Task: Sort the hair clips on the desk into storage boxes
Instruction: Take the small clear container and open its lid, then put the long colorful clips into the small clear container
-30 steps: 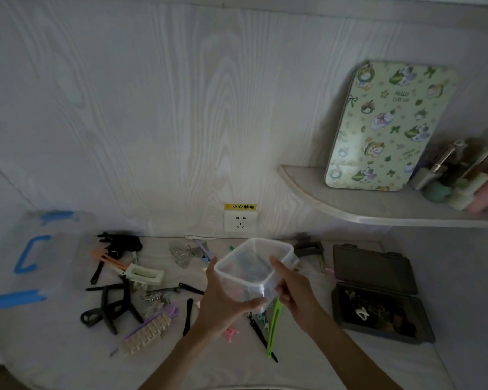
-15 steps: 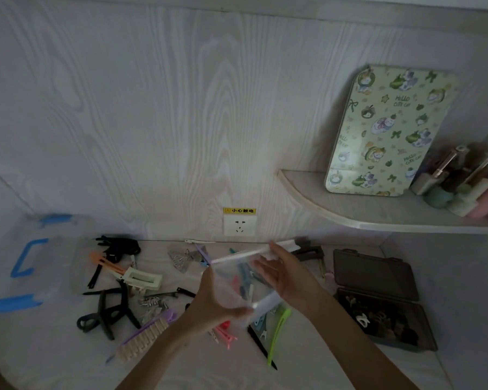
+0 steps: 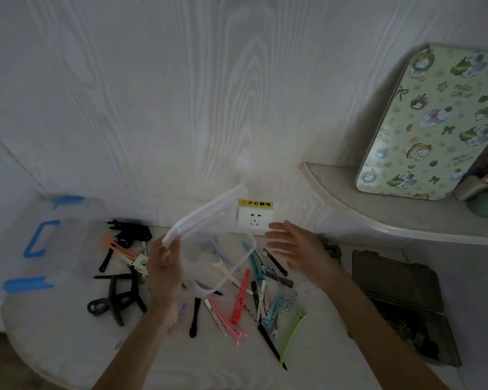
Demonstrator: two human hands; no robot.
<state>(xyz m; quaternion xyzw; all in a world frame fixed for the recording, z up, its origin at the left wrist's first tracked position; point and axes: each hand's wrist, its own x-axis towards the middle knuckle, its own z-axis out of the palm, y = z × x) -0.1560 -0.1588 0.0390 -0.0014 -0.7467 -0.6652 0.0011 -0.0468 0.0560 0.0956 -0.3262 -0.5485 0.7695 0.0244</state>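
Head view: we see the left hand (image 3: 164, 266) gripping a clear plastic box (image 3: 209, 249) by its rim, fingers curled round the near-left corner. The box is tilted with its mouth turned toward the right and down, hanging just above the middle of the table (image 3: 68, 347). It looks empty, though its clear walls make that hard to confirm.

The right hand (image 3: 296, 246) is open, fingers straight and spread, holding nothing; it hovers just right of the box rim, apart from it.

A loose pile of colored hair clips (image 3: 254, 294) lies on the table directly below and to the right of the box mouth, between the two forearms. Most lie with their long axes running roughly from the back edge toward the near edge; a green clip (image 3: 292, 337) sits at the near-right fringe. Black clips (image 3: 116, 294) lie toward the left edge, beside a lidded bin with blue handles (image 3: 40, 243). A dark compartment case (image 3: 400, 302) stands open at the right edge.

Judgement: the free right hand is nearer the colored pile and nearer the dark case, so picking falls to it; the left hand must first set the box down or hold it as a receiver.
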